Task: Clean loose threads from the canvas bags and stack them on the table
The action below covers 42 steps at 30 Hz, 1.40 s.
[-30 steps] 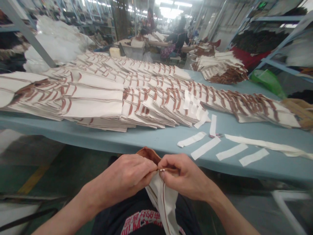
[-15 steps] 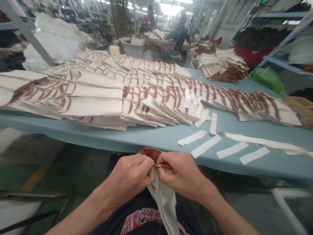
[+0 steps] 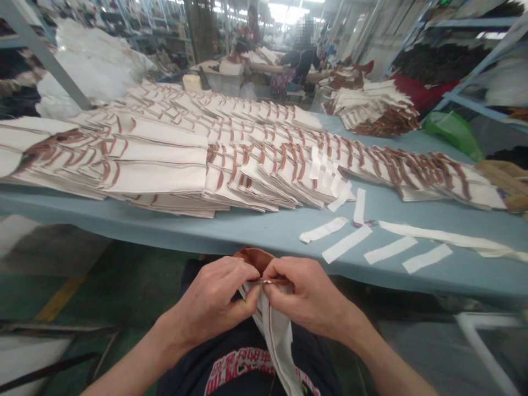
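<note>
Between my hands, just off the table's front edge, is a cream fabric piece [image 3: 277,335] with dark seam lines and a brown end. It hangs down over my lap. My left hand [image 3: 220,294] pinches its brown-edged top with thumb and forefinger. Close against it, my right hand [image 3: 307,297] grips the same edge, its thumb tip at a small whitish bit too small to name. The brown lining [image 3: 256,259] bulges up behind the fingertips.
Overlapping cream pieces with brown ends [image 3: 157,170] cover much of the blue table [image 3: 256,234]. White fabric strips [image 3: 346,245] lie at the front right, near a long cream band [image 3: 445,237]. A person [image 3: 303,60] sits farther back.
My left thumb and forefinger have spread a little on the fabric's edge, and more of the cream cloth shows between them. The right hand keeps its pinch.
</note>
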Each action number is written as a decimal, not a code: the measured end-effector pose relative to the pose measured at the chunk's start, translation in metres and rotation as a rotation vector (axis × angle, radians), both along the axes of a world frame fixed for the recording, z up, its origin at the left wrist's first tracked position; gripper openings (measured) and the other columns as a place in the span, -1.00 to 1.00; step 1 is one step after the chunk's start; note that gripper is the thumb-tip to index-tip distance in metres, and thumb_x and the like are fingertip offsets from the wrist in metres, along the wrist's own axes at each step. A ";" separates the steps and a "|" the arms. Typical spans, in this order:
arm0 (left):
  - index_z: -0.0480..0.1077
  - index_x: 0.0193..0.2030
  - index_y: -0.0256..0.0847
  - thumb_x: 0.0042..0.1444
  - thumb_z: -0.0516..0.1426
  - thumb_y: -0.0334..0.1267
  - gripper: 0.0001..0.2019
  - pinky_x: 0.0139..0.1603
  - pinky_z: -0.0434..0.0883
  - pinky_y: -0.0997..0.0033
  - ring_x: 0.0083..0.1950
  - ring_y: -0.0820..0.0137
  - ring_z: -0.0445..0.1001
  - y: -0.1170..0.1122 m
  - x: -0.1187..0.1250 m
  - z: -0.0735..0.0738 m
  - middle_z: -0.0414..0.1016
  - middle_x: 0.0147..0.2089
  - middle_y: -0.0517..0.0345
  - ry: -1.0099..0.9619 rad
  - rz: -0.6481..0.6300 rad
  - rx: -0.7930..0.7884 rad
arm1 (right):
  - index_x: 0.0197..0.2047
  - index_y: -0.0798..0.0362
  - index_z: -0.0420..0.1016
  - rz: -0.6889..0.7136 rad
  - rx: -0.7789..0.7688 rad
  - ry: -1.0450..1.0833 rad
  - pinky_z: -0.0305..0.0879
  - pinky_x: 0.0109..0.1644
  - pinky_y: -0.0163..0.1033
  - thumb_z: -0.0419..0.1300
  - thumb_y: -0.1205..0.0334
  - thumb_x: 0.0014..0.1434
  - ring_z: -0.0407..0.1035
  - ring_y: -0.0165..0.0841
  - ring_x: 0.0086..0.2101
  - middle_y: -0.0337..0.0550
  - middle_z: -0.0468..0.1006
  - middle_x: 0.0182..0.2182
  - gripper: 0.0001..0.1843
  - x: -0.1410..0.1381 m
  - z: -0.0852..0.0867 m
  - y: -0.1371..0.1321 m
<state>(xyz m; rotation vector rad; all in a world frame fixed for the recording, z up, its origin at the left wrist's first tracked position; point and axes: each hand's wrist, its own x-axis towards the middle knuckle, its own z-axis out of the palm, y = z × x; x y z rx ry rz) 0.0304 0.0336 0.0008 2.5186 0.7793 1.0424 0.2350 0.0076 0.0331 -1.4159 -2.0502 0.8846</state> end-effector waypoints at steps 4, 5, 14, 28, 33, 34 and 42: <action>0.44 -0.26 -0.23 0.22 0.13 -0.51 -0.87 -0.24 0.52 0.39 -0.33 0.35 0.63 0.002 0.001 0.003 0.64 -0.36 0.13 0.005 -0.043 0.036 | -0.42 0.06 0.52 0.011 0.011 -0.004 0.09 -0.37 -0.34 0.18 0.44 0.06 0.32 -0.43 -0.49 -0.30 0.48 -0.52 -0.87 0.000 0.001 -0.001; 0.44 -0.27 -0.23 0.23 0.13 -0.51 -0.87 -0.26 0.51 0.40 -0.36 0.36 0.62 0.003 0.000 0.003 0.63 -0.37 0.14 0.006 -0.054 0.042 | -0.42 0.06 0.51 0.015 0.012 -0.008 0.09 -0.37 -0.33 0.17 0.44 0.05 0.31 -0.43 -0.49 -0.30 0.48 -0.53 -0.87 0.000 0.001 0.000; 0.46 -0.24 -0.21 0.27 0.11 -0.51 -0.84 -0.32 0.45 0.48 -0.39 0.42 0.60 0.007 -0.003 0.007 0.64 -0.37 0.18 0.033 -0.137 -0.043 | -0.40 0.05 0.50 0.032 0.009 -0.026 0.11 -0.35 -0.32 0.17 0.43 0.06 0.34 -0.42 -0.47 -0.29 0.51 -0.51 -0.88 0.001 0.000 0.001; 0.47 -0.27 -0.22 0.24 0.11 -0.54 -0.82 -0.34 0.45 0.51 -0.41 0.45 0.55 0.008 0.000 0.006 0.62 -0.38 0.17 -0.014 -0.108 -0.024 | -0.43 0.03 0.50 -0.029 0.046 -0.117 0.05 -0.38 -0.31 0.20 0.42 0.04 0.34 -0.41 -0.50 -0.27 0.51 -0.53 -0.89 -0.002 0.000 -0.001; 0.40 -0.29 -0.20 0.25 0.07 -0.55 -0.81 -0.36 0.48 0.51 -0.41 0.44 0.55 0.005 0.006 0.003 0.58 -0.41 0.15 0.010 -0.032 0.134 | -0.44 0.02 0.48 -0.063 0.011 -0.126 0.04 -0.38 -0.30 0.18 0.42 0.03 0.33 -0.40 -0.50 -0.27 0.52 -0.54 -0.88 -0.004 -0.001 0.000; 0.38 -0.29 -0.19 0.24 0.08 -0.56 -0.81 -0.35 0.49 0.51 -0.41 0.44 0.56 0.004 0.007 0.001 0.58 -0.41 0.16 0.002 -0.015 0.158 | -0.45 0.02 0.48 -0.068 0.006 -0.118 0.04 -0.38 -0.30 0.18 0.42 0.04 0.33 -0.40 -0.50 -0.27 0.52 -0.54 -0.88 -0.004 -0.001 0.000; 0.34 -0.20 -0.19 0.19 0.14 -0.55 -0.83 -0.33 0.57 0.48 -0.41 0.42 0.59 0.003 0.005 -0.007 0.61 -0.39 0.08 -0.090 -0.027 0.302 | -0.44 0.04 0.42 -0.040 -0.023 0.030 0.10 -0.34 -0.31 0.13 0.41 0.08 0.35 -0.40 -0.46 -0.28 0.47 -0.51 -0.88 -0.009 0.001 -0.006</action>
